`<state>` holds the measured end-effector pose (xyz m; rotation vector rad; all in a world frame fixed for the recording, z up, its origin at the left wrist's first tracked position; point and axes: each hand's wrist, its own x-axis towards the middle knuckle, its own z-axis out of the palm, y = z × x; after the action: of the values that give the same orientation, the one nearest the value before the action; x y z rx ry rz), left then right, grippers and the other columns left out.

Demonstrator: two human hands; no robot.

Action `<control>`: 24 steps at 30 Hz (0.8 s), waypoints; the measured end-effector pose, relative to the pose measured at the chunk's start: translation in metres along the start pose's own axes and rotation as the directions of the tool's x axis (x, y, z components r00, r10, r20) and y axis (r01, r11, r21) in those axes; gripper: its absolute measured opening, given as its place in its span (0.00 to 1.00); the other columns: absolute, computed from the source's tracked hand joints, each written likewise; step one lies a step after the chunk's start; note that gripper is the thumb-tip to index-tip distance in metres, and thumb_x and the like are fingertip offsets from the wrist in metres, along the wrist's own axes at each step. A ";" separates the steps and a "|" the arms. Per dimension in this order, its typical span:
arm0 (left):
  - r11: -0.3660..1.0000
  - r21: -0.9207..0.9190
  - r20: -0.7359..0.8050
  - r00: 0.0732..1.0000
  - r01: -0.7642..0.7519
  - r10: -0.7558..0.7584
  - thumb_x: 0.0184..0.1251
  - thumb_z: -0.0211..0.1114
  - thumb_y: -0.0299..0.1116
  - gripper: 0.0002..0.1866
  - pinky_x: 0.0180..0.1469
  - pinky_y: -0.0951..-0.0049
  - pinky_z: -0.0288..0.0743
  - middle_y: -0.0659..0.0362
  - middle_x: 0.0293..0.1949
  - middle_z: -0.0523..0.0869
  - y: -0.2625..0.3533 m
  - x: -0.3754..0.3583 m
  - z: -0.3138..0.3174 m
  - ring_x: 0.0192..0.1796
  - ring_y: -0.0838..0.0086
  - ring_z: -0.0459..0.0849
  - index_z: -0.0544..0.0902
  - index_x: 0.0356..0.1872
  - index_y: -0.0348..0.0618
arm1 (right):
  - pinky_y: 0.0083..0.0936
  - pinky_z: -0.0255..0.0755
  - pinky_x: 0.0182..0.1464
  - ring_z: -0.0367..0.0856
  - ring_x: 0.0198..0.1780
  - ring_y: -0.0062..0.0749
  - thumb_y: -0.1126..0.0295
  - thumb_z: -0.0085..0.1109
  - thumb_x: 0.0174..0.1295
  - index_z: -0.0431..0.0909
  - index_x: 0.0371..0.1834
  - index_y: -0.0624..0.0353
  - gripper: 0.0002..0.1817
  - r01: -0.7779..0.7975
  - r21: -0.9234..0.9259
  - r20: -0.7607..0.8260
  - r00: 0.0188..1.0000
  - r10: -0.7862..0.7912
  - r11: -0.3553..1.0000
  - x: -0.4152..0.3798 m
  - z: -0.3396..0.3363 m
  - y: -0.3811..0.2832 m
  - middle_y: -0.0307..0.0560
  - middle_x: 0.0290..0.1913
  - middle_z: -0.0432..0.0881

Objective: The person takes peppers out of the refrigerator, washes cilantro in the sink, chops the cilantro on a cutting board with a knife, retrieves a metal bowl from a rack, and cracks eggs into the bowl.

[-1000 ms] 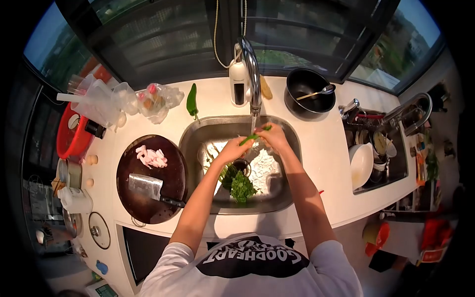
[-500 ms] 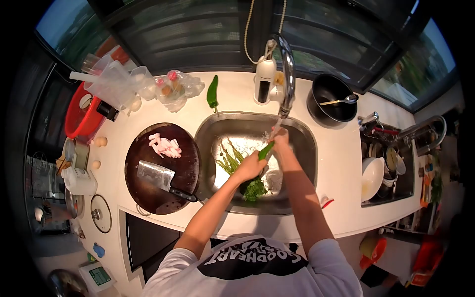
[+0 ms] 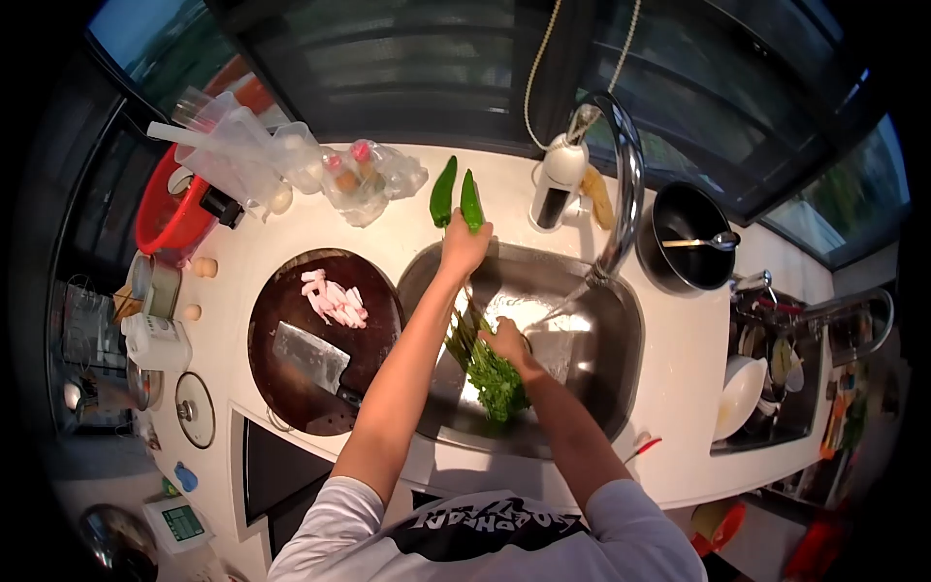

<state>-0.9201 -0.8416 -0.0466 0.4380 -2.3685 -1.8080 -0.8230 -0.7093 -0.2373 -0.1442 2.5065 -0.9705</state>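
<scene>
My left hand [image 3: 466,249] reaches past the far rim of the sink [image 3: 635,354], closed on the stem end of a green pepper [image 3: 471,199]. A second green pepper [image 3: 443,194] lies on the counter just left of it. Down in the sink, my right hand [image 3: 507,343] is closed around the stems of a bunch of leafy greens [image 3: 497,386]. The leaves point toward me and the thin stems lead away. Water runs from the curved faucet [image 3: 635,184] into the basin, to the right of that hand.
Left of the sink, a round dark cutting board [image 3: 291,398] bears a cleaver [image 3: 308,356] and pale meat strips [image 3: 335,301]. A black pot [image 3: 679,218] with a spoon stands at the right. Behind the board are plastic bags [image 3: 373,184] and a red basin [image 3: 160,218].
My left hand has carried the green pepper from under the faucet to the counter behind the sink. My right hand has moved from the running water down to the greens. The view has shifted.
</scene>
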 end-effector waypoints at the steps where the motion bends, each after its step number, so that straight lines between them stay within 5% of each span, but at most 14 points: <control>1: 0.998 -0.052 0.020 1.000 0.021 -0.020 0.54 0.62 0.31 0.20 0.42 0.58 0.72 0.40 0.34 0.80 0.004 0.007 0.000 0.39 0.46 0.79 0.70 0.44 0.29 | 0.37 0.71 0.51 0.76 0.48 0.53 0.56 0.63 0.51 0.75 0.46 0.69 0.27 0.029 -0.010 -0.105 0.994 -0.030 1.000 0.004 0.019 -0.001 0.63 0.43 0.78; 2: 0.998 0.024 -0.015 0.998 -0.055 0.056 0.53 0.63 0.31 0.19 0.42 0.59 0.72 0.41 0.33 0.80 0.005 0.011 -0.002 0.39 0.47 0.79 0.71 0.43 0.29 | 0.38 0.71 0.50 0.76 0.48 0.53 0.58 0.63 0.52 0.76 0.44 0.67 0.24 0.055 -0.021 -0.208 0.976 -0.058 0.998 0.009 0.036 -0.001 0.62 0.42 0.78; 5: 0.923 0.280 -0.021 0.960 -0.263 0.280 0.53 0.64 0.30 0.18 0.41 0.62 0.73 0.44 0.34 0.80 0.018 -0.006 -0.012 0.36 0.53 0.80 0.74 0.44 0.30 | 0.39 0.70 0.50 0.75 0.48 0.52 0.61 0.61 0.53 0.76 0.41 0.65 0.19 -0.065 -0.196 -0.181 0.983 0.029 0.979 0.011 0.044 -0.016 0.60 0.41 0.77; 8: 0.958 0.258 -0.062 0.988 -0.124 0.144 0.60 0.61 0.34 0.25 0.47 0.72 0.73 0.47 0.45 0.80 0.008 -0.035 -0.018 0.45 0.69 0.81 0.72 0.56 0.31 | 0.38 0.68 0.55 0.72 0.53 0.49 0.63 0.57 0.56 0.73 0.46 0.65 0.19 -0.058 -0.255 -0.054 0.998 0.046 0.965 0.014 0.039 -0.020 0.56 0.49 0.74; 9: 0.988 0.136 -0.056 0.995 -0.070 0.079 0.61 0.61 0.33 0.23 0.45 0.74 0.73 0.50 0.44 0.80 -0.001 -0.045 -0.020 0.42 0.72 0.80 0.73 0.55 0.33 | 0.38 0.68 0.55 0.72 0.51 0.51 0.64 0.56 0.56 0.71 0.49 0.65 0.20 -0.029 -0.220 -0.109 0.994 0.004 0.975 0.017 0.052 -0.011 0.57 0.50 0.73; 12: 0.985 -0.151 -0.052 0.994 0.090 -0.098 0.63 0.59 0.30 0.17 0.38 0.80 0.70 0.59 0.39 0.81 -0.033 -0.080 -0.022 0.36 0.80 0.77 0.75 0.53 0.35 | 0.39 0.67 0.56 0.69 0.56 0.50 0.64 0.57 0.56 0.67 0.55 0.66 0.25 -0.134 0.025 0.129 0.983 0.130 0.991 -0.014 0.027 -0.046 0.58 0.53 0.71; 13: 0.973 -0.191 -0.080 0.986 0.131 -0.149 0.63 0.59 0.29 0.16 0.36 0.81 0.69 0.61 0.37 0.80 -0.041 -0.094 -0.022 0.35 0.82 0.75 0.76 0.51 0.35 | 0.43 0.72 0.46 0.76 0.47 0.58 0.62 0.60 0.53 0.74 0.40 0.69 0.19 0.116 -0.223 -0.181 0.971 -0.158 0.968 -0.034 0.040 -0.050 0.62 0.42 0.77; 15: 0.954 -0.222 -0.107 0.968 0.199 -0.227 0.64 0.59 0.29 0.14 0.35 0.83 0.68 0.63 0.36 0.80 -0.056 -0.111 -0.022 0.34 0.84 0.74 0.77 0.49 0.35 | 0.42 0.73 0.44 0.78 0.42 0.57 0.60 0.63 0.50 0.74 0.40 0.68 0.21 0.180 -0.359 -0.280 0.915 -0.290 0.916 -0.040 0.060 -0.046 0.62 0.39 0.78; 18: 0.945 -0.187 -0.097 0.952 0.269 -0.290 0.63 0.58 0.28 0.13 0.36 0.82 0.68 0.63 0.35 0.80 -0.071 -0.127 -0.028 0.34 0.83 0.74 0.78 0.48 0.35 | 0.40 0.74 0.41 0.80 0.37 0.54 0.62 0.65 0.47 0.77 0.41 0.61 0.20 0.138 -0.094 -0.082 0.986 -0.146 0.986 -0.020 0.079 -0.022 0.58 0.35 0.81; 20: 0.950 -0.163 -0.061 0.959 0.266 -0.279 0.63 0.58 0.28 0.12 0.37 0.82 0.68 0.64 0.35 0.79 -0.072 -0.134 -0.038 0.34 0.83 0.74 0.78 0.47 0.35 | 0.40 0.74 0.41 0.80 0.38 0.54 0.65 0.64 0.47 0.78 0.42 0.57 0.18 0.165 -0.082 -0.059 0.984 -0.170 0.983 -0.022 0.057 -0.016 0.57 0.36 0.82; 21: 0.939 -0.178 -0.049 0.951 0.293 -0.306 0.64 0.57 0.27 0.12 0.38 0.82 0.68 0.63 0.36 0.80 -0.075 -0.136 -0.040 0.35 0.83 0.74 0.78 0.46 0.34 | 0.39 0.73 0.39 0.79 0.35 0.56 0.65 0.65 0.45 0.77 0.43 0.58 0.20 0.155 0.062 -0.041 0.987 -0.153 0.986 -0.019 0.047 -0.012 0.58 0.35 0.81; 22: 0.945 -0.129 -0.049 0.950 0.300 -0.308 0.63 0.58 0.28 0.12 0.39 0.82 0.69 0.62 0.38 0.81 -0.078 -0.139 -0.040 0.36 0.83 0.75 0.78 0.47 0.35 | 0.34 0.73 0.36 0.81 0.31 0.45 0.69 0.64 0.47 0.77 0.41 0.64 0.18 0.204 0.240 -0.185 0.969 -0.162 0.949 -0.022 0.040 -0.007 0.55 0.32 0.82; 24: 0.918 -0.153 -0.017 0.928 0.365 -0.372 0.64 0.58 0.28 0.14 0.40 0.82 0.69 0.61 0.39 0.81 -0.082 -0.143 -0.031 0.37 0.82 0.75 0.77 0.49 0.34 | 0.27 0.72 0.33 0.79 0.29 0.31 0.74 0.61 0.51 0.76 0.39 0.65 0.12 -0.017 0.694 0.067 0.997 -0.041 0.719 -0.039 -0.011 -0.019 0.48 0.29 0.81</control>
<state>-0.7633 -0.8464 -0.1064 0.9507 -2.2141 -2.0801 -0.7941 -0.7069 -0.2037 0.0427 1.8982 -1.8022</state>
